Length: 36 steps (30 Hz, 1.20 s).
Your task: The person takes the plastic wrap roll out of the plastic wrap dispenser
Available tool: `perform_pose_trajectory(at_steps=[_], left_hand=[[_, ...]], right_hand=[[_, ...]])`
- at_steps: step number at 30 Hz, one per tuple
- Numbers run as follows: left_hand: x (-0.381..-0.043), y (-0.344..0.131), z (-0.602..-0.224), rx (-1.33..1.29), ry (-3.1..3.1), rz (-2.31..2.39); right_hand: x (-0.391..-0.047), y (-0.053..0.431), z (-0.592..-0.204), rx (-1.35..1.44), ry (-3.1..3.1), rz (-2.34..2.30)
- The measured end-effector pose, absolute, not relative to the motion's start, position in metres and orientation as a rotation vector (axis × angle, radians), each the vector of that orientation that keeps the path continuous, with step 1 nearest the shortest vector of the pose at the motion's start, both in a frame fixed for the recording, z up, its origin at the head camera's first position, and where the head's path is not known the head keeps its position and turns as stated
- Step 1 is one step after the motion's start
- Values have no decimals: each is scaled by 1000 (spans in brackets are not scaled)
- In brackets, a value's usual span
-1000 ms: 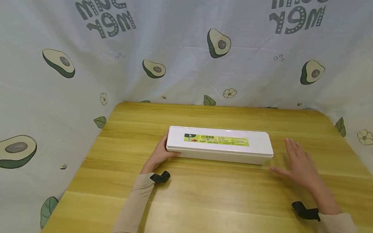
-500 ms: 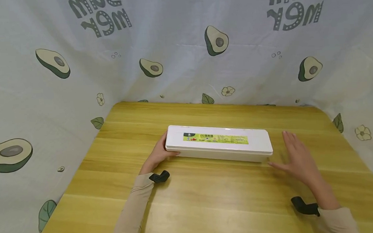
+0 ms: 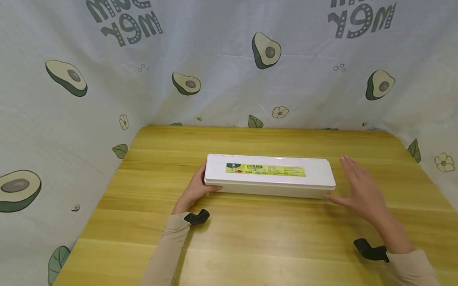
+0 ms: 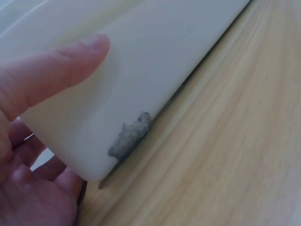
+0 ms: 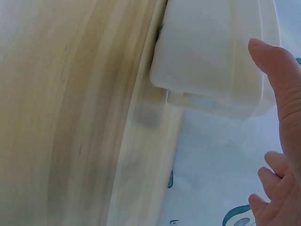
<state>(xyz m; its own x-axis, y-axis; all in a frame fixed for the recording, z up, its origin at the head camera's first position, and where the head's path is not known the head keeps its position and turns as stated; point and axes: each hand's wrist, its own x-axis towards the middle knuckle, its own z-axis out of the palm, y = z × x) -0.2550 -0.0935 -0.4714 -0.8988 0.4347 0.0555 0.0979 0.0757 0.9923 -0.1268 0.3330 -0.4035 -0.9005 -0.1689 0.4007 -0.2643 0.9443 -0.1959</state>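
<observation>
A long white cling film box [image 3: 316, 173] with a yellow-green label [image 3: 265, 170] lies across the middle of the table. My left hand [image 3: 194, 188] grips its left end, thumb on the front wall and the other fingers behind the end. In the left wrist view a grey, rough patch [image 4: 129, 137] marks the box's lower edge near the corner. Beyond the right end, my right hand [image 3: 365, 196] is held with straight fingers and thumb spread apart. In the right wrist view its thumb [image 5: 277, 66] overlaps the box's upper edge.
The wooden table [image 3: 257, 245] has rounded far corners. A white curtain [image 3: 225, 65] printed with avocados and mirrored lettering hangs behind it and along both sides. Black wrist devices [image 3: 197, 217] sit at both sleeve cuffs.
My right hand has moved left and slightly away from me, closer to the box's right end. The left hand keeps its grip, and the box stays nearly where it was.
</observation>
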Motion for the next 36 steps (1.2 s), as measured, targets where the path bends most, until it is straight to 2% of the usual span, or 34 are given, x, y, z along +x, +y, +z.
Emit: perform_pose_trajectory(at_steps=[11, 20, 29, 36], left_hand=[[-255, -93, -468, 549, 2065, 1915], [-241, -97, -444, 493, 2055, 1870], [-252, -95, -468, 525, 2065, 1890], [-251, -93, -472, 533, 2090, 1885]], right_hand=[[-132, 323, -397, 344, -2711, 334], [-139, 312, -390, 438, -2635, 321], [-145, 303, -385, 484, -2636, 282], [-151, 292, -385, 469, -2686, 262]])
